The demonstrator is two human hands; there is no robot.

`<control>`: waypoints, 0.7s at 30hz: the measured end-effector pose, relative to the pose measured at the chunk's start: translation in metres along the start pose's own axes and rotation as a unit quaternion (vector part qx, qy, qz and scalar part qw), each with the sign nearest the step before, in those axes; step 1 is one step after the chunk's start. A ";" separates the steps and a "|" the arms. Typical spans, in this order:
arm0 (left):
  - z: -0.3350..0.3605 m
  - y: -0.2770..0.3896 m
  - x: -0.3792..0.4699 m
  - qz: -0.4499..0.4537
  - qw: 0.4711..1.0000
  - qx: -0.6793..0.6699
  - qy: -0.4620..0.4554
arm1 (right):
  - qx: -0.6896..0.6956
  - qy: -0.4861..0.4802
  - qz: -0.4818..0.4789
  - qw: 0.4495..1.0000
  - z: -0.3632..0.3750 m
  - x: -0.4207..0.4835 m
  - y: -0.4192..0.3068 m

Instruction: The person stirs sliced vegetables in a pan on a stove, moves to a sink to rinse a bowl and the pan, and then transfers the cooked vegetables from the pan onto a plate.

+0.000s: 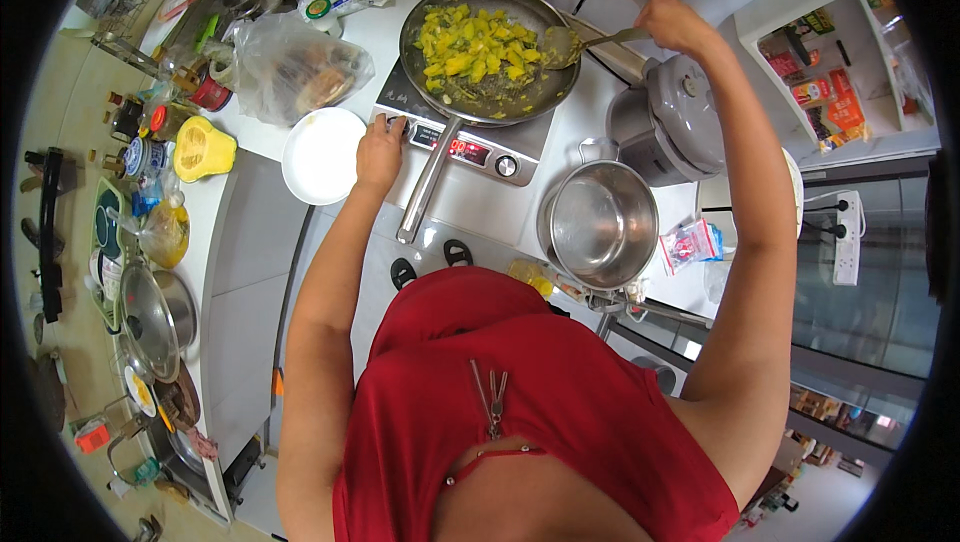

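My right hand (675, 26) grips the handle end of a cooking spatula (619, 37), whose broad head rests inside the frying pan's right side. Chopped yellow-green food (480, 47) is spread across the pan (504, 116), mostly left of centre. Under the pan stands an induction cooker (525, 143) with a lit red display. The pan's metal handle (431, 186) crosses the cooker's front and points toward me. My left hand (380, 154) has its fingertips at the cooker's left knob, which they partly cover. Just left of that hand lies a white plate (322, 159) with nothing on it.
A steel pot (604, 223) and a grey electric pressure cooker (671, 122) stand to the right. At the left are a plastic bag with food (300, 69), a cut yellow squash (204, 150), jars and a lidded pot (154, 317). Small packets (688, 246) lie near the right edge.
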State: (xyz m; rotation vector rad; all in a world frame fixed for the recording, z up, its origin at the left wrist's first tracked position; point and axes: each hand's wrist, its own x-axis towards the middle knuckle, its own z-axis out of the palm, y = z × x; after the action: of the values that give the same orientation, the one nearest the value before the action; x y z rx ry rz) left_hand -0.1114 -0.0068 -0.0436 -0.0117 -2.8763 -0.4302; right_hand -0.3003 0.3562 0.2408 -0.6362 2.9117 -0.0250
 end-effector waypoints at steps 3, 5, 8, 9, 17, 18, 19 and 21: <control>0.001 -0.003 0.004 0.020 0.999 0.025 0.003 | 0.124 -0.128 0.092 0.980 0.003 0.002 0.003; 0.001 -0.004 0.007 0.027 0.999 0.042 -0.003 | 0.237 -0.119 0.148 0.953 0.015 0.003 0.018; 0.003 -0.007 0.010 0.025 0.998 0.053 -0.019 | 0.338 -0.123 0.189 0.914 0.042 0.003 0.044; 0.003 -0.007 0.010 0.024 0.998 0.052 -0.018 | 0.361 -0.126 0.196 0.903 0.053 0.002 0.051; 0.002 -0.003 0.015 -0.013 0.999 0.030 -0.026 | 0.552 -0.167 0.169 0.799 0.166 0.005 0.031; 0.002 -0.002 0.015 -0.052 0.997 0.027 -0.040 | 0.572 -0.167 0.166 0.786 0.172 0.005 0.020; 0.003 -0.001 0.017 -0.089 0.994 0.022 -0.054 | 0.591 -0.168 0.159 0.773 0.177 0.003 0.014; 0.007 -0.002 0.018 -0.135 0.989 0.011 -0.060 | 0.628 -0.167 0.145 0.746 0.185 0.000 0.002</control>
State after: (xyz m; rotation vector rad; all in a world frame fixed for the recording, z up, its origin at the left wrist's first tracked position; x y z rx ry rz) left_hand -0.1301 -0.0070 -0.0462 0.3709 -3.0111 -0.4606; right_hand -0.2712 0.3618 0.0577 0.0803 1.9068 -1.4735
